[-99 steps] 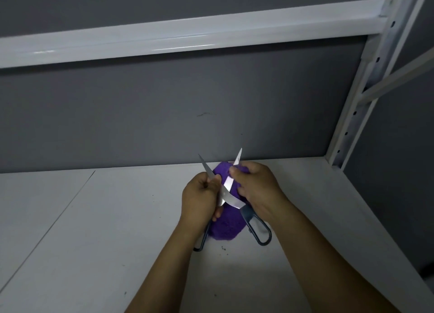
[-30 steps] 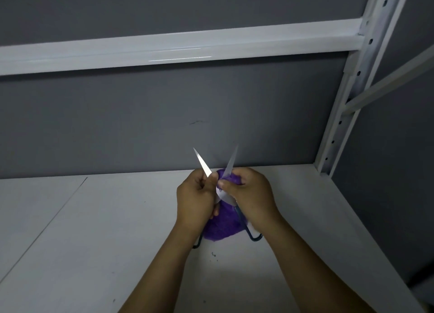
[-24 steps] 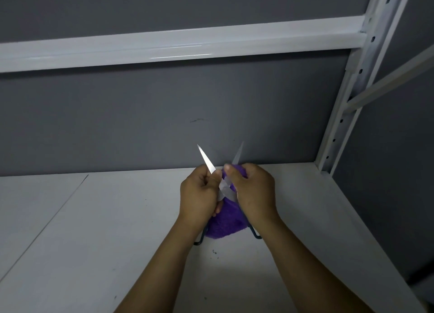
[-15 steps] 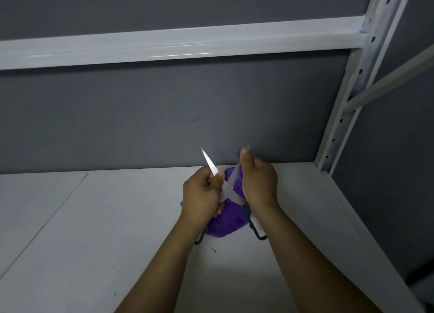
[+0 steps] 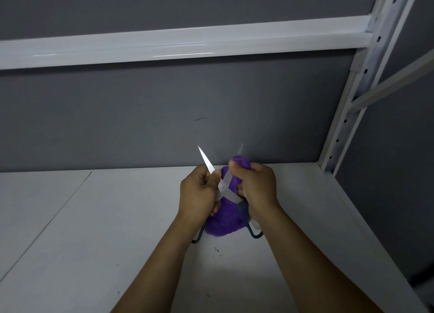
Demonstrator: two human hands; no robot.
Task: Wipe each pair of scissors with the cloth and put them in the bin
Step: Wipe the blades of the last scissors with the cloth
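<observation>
Cloth (image 5: 239, 162) now pinched high on right blade of scissors (image 5: 226, 188), centre frame; left hand (image 5: 198, 195) fingers clamped on other blade; wiping ongoing.

— Dim overall, grey cast. Brightest on the white shelf surface (image 5: 98, 219); streak of glare along the white crossbeam (image 5: 178, 44).

— Sharpness?

— Soft throughout. Motion blur on the right scissor blade tip (image 5: 241, 148). Darkening toward the right corner; upright post (image 5: 352, 82) slanted by wide-angle distortion.

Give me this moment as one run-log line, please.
step: wiping | left hand: holds open scissors | right hand: rubs purple cloth along blade | bin: unseen
</observation>
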